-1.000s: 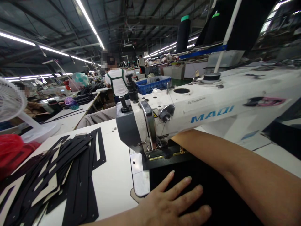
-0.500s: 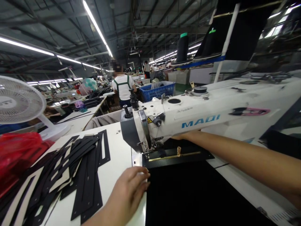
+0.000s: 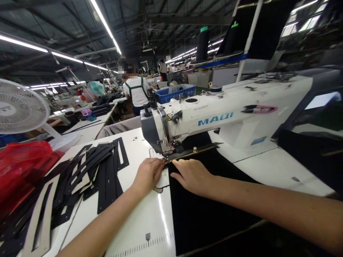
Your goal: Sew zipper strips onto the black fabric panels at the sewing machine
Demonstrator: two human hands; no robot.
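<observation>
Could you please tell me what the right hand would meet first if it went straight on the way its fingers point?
The right hand would probably meet the left hand first, at its fingertips, just below the needle end of the sewing machine; depth there is hard to judge.

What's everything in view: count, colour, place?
sewing machine lettered MAQI: one, white, right
toothed zipper: one, gold, below machine head
fabric panel: one, black, under right forearm
flat strips: many, black and beige, left
tabletop: one, white, beneath machine
plastic bag: one, red, left
caged fan: one, white, left
plastic basket: one, blue, background
thread cones: two, black, green tops, upper right
slim tool: one, pink and black, on machine
nearest person: one, white top, green straps, background
remaining background: unclear
left hand: one, bare, by zipper
right hand: one, bare, at zipper
</observation>
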